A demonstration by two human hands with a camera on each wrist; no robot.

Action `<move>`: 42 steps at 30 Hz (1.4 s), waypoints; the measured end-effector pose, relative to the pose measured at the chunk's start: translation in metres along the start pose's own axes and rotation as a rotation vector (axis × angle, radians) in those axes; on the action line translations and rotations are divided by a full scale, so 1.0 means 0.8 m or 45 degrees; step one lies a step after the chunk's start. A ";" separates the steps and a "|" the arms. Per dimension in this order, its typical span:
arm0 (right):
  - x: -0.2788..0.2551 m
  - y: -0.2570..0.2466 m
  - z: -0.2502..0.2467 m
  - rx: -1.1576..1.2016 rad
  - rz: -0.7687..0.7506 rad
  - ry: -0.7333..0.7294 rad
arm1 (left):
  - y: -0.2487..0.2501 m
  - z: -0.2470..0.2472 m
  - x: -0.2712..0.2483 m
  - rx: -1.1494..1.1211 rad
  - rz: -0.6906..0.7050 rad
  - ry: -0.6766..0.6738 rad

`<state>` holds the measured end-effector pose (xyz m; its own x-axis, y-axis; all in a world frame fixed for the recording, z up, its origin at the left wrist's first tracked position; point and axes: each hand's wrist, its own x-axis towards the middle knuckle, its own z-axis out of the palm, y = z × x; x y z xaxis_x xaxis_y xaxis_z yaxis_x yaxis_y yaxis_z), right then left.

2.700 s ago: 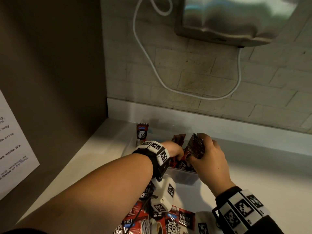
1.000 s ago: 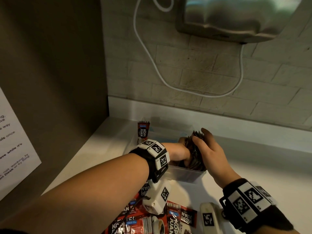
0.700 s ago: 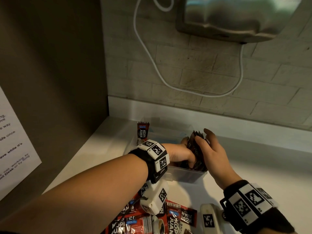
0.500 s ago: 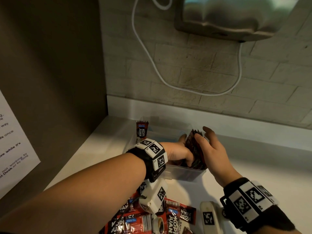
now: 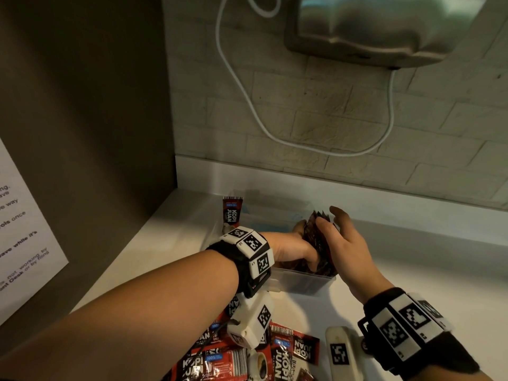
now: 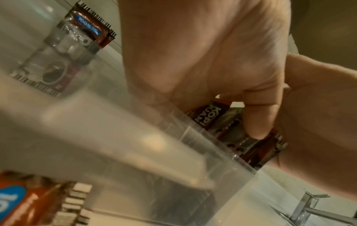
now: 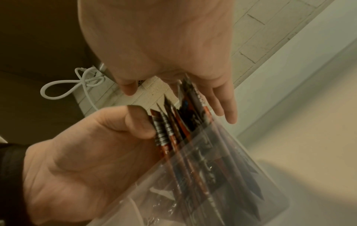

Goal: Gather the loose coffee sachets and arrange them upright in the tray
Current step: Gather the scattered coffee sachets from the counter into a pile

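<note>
**Sachet bundle upright in tray, both hands on it**

Bundle of coffee sachets (image 5: pixel 319 243) stands on edge at the right end of the clear plastic tray (image 5: pixel 302 283), centre of the head view, top edges fanned above the rim. The right wrist view shows the same bundle (image 7: pixel 173 125) edge-on, lower part inside the tray wall (image 7: pixel 222 175).

Left hand (image 5: pixel 291 248) reaches into the tray from the left; fingers curled round the near face of the bundle, thumb pressed on it, so this hand grips the sachets. Left wrist view: thumb (image 6: pixel 257 119) lies on a sachet printed "KOPI JUAN".

Right hand (image 5: pixel 343 243) lies against the right side of the bundle, fingers straight and spread, flat against it and closed round nothing.

1 single sachet (image 5: pixel 232 214) stands upright at the far left end of the tray, well apart from the bundle.

Loose sachets (image 5: pixel 247 353) lie in a heap on the white counter (image 5: pixel 439 270), bottom centre of the frame, under the left forearm.

Behind: brick wall, a white cable (image 5: pixel 247 105) looping down it, a metal appliance (image 5: pixel 384 28) upper right. Printed paper sheet (image 5: pixel 19 229) at left edge.
</note>
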<state>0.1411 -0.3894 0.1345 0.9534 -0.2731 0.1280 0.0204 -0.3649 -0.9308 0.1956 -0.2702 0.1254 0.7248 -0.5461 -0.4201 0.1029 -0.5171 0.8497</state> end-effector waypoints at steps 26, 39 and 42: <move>-0.034 -0.041 -0.042 -0.450 -0.449 0.098 | 0.008 -0.033 -0.073 0.315 0.067 0.089; -0.113 0.003 -0.011 -1.290 -0.382 -1.059 | -0.120 -0.068 -0.248 0.757 -0.298 0.561; -0.111 0.016 0.011 -1.254 -0.412 -1.164 | -0.153 -0.067 -0.255 0.860 -0.529 0.376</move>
<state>0.0596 -0.3618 0.1081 0.8114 0.4795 -0.3342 0.4230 -0.8763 -0.2305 0.0716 -0.0604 0.1241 0.8760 -0.0784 -0.4759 0.0393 -0.9718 0.2324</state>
